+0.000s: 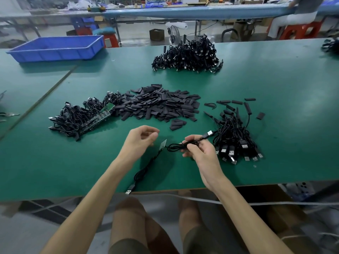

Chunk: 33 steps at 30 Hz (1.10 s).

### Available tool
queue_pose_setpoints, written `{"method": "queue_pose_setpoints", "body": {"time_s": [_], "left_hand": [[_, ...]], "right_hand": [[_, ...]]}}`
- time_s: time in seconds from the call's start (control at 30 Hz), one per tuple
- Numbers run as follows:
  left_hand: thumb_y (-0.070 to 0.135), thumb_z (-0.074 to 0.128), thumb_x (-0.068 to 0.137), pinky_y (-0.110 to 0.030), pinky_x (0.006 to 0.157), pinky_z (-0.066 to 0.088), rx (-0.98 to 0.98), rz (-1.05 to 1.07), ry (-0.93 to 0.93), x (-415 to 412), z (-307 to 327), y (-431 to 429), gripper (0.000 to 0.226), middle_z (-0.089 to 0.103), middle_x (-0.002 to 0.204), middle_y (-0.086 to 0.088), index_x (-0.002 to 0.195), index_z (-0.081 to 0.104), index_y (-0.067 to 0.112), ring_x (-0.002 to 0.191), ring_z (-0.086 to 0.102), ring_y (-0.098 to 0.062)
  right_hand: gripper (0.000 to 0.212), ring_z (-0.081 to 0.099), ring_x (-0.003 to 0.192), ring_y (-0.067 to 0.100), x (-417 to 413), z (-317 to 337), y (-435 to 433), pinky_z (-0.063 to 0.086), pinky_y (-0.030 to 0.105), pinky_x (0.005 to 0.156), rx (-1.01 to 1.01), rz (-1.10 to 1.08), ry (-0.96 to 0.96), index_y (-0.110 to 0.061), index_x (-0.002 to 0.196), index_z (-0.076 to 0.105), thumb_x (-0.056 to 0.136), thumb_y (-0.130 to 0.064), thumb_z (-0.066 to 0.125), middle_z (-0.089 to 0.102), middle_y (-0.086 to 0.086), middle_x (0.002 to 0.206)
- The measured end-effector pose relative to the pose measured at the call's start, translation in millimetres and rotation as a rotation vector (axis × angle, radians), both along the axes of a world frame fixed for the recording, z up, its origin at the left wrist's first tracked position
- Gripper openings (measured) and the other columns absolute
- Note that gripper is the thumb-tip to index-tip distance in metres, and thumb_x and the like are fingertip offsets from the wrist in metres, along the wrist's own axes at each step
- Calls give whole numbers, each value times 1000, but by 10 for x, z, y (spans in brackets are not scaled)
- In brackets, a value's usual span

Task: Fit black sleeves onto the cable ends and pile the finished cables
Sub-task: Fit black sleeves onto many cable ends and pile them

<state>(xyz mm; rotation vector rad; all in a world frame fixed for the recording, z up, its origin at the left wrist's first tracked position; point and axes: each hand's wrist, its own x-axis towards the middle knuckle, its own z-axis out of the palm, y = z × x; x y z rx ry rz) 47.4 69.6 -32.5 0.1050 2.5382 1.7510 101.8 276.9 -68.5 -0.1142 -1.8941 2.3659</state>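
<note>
Fingers of your left hand curl loosely above the surface, thumb near forefinger, holding nothing; just right of that wrist lies a loose cable, its plug at the near edge; your right hand pinches a coiled cable, whose plug end points toward the sleeved pile close beside it; for room, a blue tray sits at the far left edge; bare-board cables and the sleeve heap lie beyond your hands, with a bare green strip between.
</note>
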Motion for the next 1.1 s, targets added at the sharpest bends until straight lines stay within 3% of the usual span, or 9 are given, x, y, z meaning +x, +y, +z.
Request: {"method": "queue_pose_setpoints", "body": {"time_s": [0.13, 0.3, 0.5, 0.6, 0.67, 0.77, 0.9, 1.03, 1.1], "left_hand": [[22, 61, 102, -23, 71, 58, 129, -76, -205, 15, -45, -75, 19, 77, 103, -11, 109, 71, 8, 90, 74, -19], [21, 76, 91, -25, 71, 54, 160, -181, -254, 83, -20, -72, 26, 78, 101, -5, 116, 73, 14, 79, 67, -18], [12, 79, 86, -21, 69, 55, 274, -145, -247, 156, 77, -7, 18, 74, 86, -7, 103, 77, 7, 77, 66, -13], [14, 81, 84, -19, 69, 55, 246, -168, -195, 226, 127, 34, 11, 76, 87, -8, 95, 79, 12, 78, 68, -12], [18, 83, 83, -19, 70, 55, 201, -171, -130, 274, 145, 89, 8, 78, 87, -7, 91, 81, 16, 78, 71, -12], [21, 87, 79, -20, 73, 57, 134, -143, -57, 310, 135, 173, 11, 78, 84, -4, 88, 82, 20, 77, 73, -14], [22, 87, 79, -25, 66, 57, 63, -119, -5, 336, 128, 227, 8, 77, 79, -2, 85, 81, 24, 65, 68, -14], [17, 83, 83, -36, 75, 62, 9, -133, -26, 351, 159, 227, 9, 78, 83, 0, 89, 81, 24, 68, 72, -19], [16, 81, 85, -34, 78, 61, -66, -141, -18, 358, 165, 223, 12, 78, 83, 4, 93, 81, 25, 73, 73, -12]], "right_hand": [[24, 71, 95, 21, -8, -16, 5, 56, 25, 74, -21, 14, 11, -9, 105, 66, 101, 8, 50, 74, 1, 94], [24, 73, 101, 19, 12, -29, 9, 57, 25, 74, -14, 18, 30, -9, 106, 65, 101, 8, 48, 74, -1, 92], [12, 72, 101, 16, 33, -17, 21, 57, 26, 79, 21, 17, 31, -13, 108, 67, 100, -5, 63, 76, -3, 96], [26, 69, 94, 7, 58, 3, 23, 55, 23, 84, 140, 44, 46, -23, 108, 70, 86, -32, 81, 74, -11, 97], [29, 70, 92, 8, 70, 22, 11, 56, 23, 85, 200, 79, 58, -27, 104, 72, 80, -39, 84, 75, -10, 97], [18, 72, 90, 17, 74, 33, -22, 58, 32, 84, 295, 116, 69, -31, 95, 74, 80, -38, 82, 77, -2, 93], [15, 71, 91, 30, 78, 45, -35, 58, 53, 89, 347, 97, 59, -28, 91, 74, 79, -35, 80, 76, 4, 90], [14, 72, 86, 31, 89, 63, -43, 58, 55, 87, 364, 79, 49, -26, 89, 74, 78, -33, 79, 76, 6, 86], [13, 71, 84, 34, 91, 68, -43, 58, 55, 85, 358, 73, 45, -24, 86, 74, 78, -32, 80, 76, 8, 83]]}}
